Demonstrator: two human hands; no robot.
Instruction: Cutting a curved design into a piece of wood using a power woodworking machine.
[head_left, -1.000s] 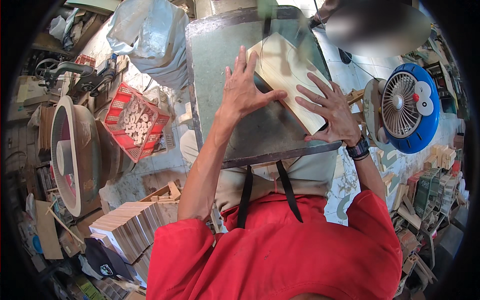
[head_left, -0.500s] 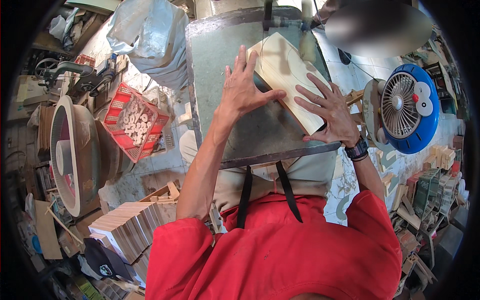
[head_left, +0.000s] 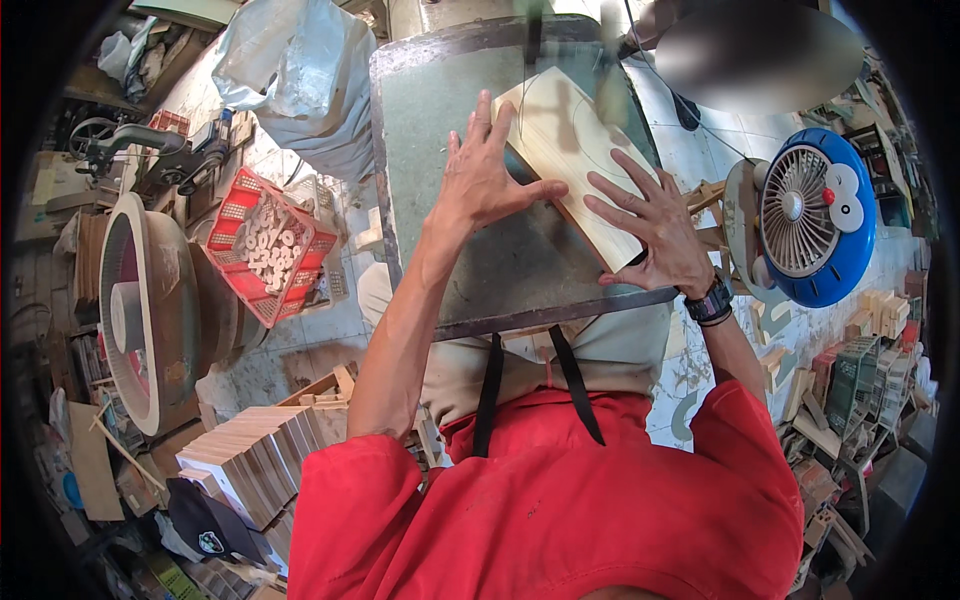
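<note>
A thick pale wooden board (head_left: 575, 150) with a curved pencil line lies slanted on the dark metal machine table (head_left: 425, 110). My left hand (head_left: 485, 180) rests along its left edge, fingers spread, the thumb tip against the side of the board. My right hand (head_left: 660, 225) lies over the near right part, fingers spread on the top face and thumb by the near corner. A thin blade or wire stands near the far end of the board, below a dark upright machine part (head_left: 534, 45). The exact point where blade meets wood cannot be made out.
Left of the table are a plastic-wrapped bundle (head_left: 295, 80), a red basket (head_left: 272, 250) of small wooden pieces and a large wheel-shaped machine part (head_left: 130, 310). Stacked boards (head_left: 245, 455) stand lower left. A blue fan (head_left: 820, 215) stands at right.
My right hand has shifted slightly left and toward me, and the near end of the board has swung a little left. My left hand has hardly moved.
</note>
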